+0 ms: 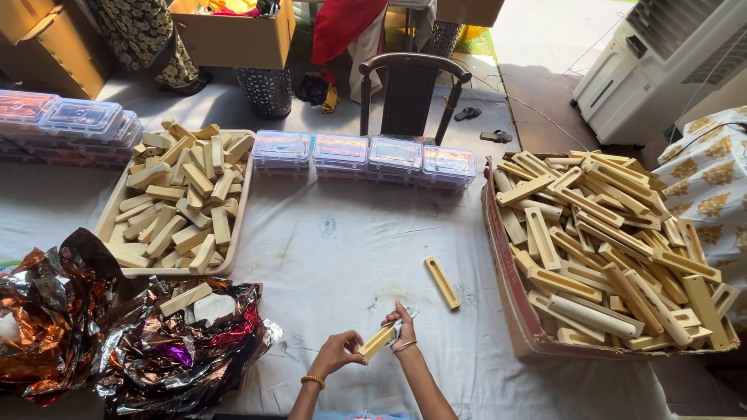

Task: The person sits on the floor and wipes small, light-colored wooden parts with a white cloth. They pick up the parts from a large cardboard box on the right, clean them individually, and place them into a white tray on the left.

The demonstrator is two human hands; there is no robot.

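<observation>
A pale wooden stick (379, 341), short and flat, sits tilted between both hands just above the bench's white cloth, its left end low and its right end raised. A scrap of silvery foil (398, 325) clings at that upper end. Nearby, a matching slotted wooden piece (442, 283) lies flat and diagonal on the cloth.

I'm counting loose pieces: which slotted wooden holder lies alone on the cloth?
The slotted wooden holder lying just beyond the right hand; the others are heaped in the cardboard box.
</observation>
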